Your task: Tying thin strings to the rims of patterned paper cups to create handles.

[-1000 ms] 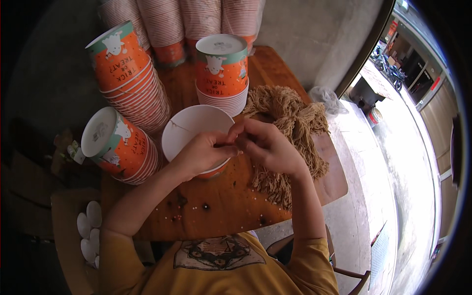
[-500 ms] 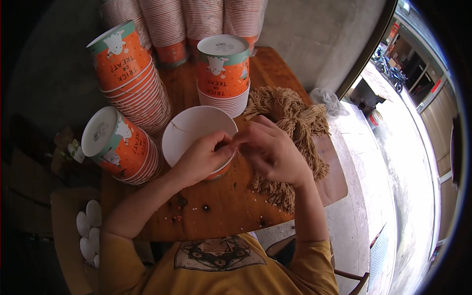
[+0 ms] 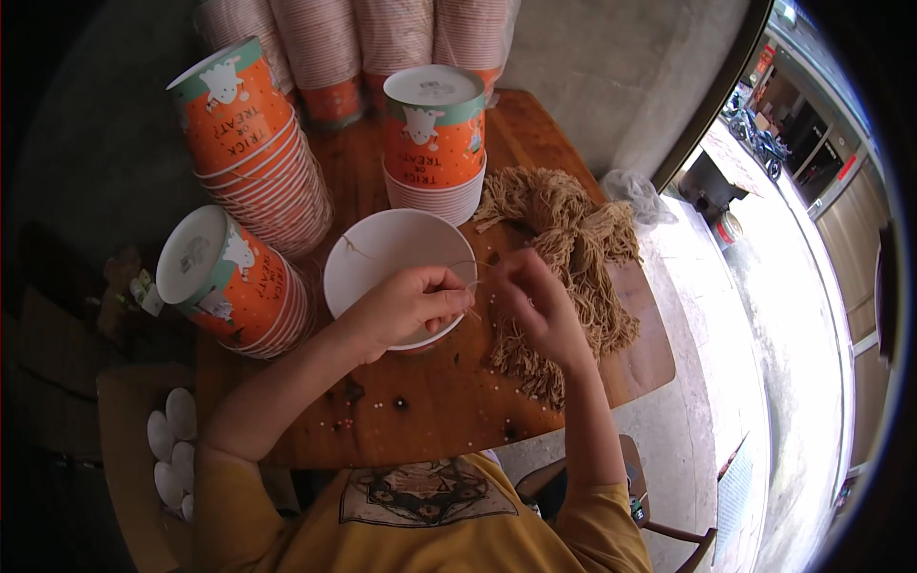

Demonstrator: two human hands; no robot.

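Note:
A white-lined paper bucket (image 3: 377, 239) stands mouth up on the wooden table in front of me. A short bit of tan cord (image 3: 354, 249) shows against its inner wall at the far left. My left hand (image 3: 415, 306) is closed in a pinch at the bucket's right rim, with thin cord between thumb and fingers. From there a loop of cord (image 3: 468, 263) arcs across to my right hand (image 3: 531, 298), whose fingertips are pinched together on it. Just right of that hand lies a bundle of tan twisted cords (image 3: 578, 239).
Upside-down stacks of orange printed buckets stand at the left (image 3: 239, 277), far left (image 3: 248, 143) and behind (image 3: 435, 134). Bagged stacks (image 3: 315, 48) line the wall. Small pale specks (image 3: 349, 420) dot the table (image 3: 420, 420). A cardboard box (image 3: 129, 458) holds several white discs at lower left.
My right hand has drawn away to the right from the left one, baring the cord loop between them. The bucket has shifted slightly right.

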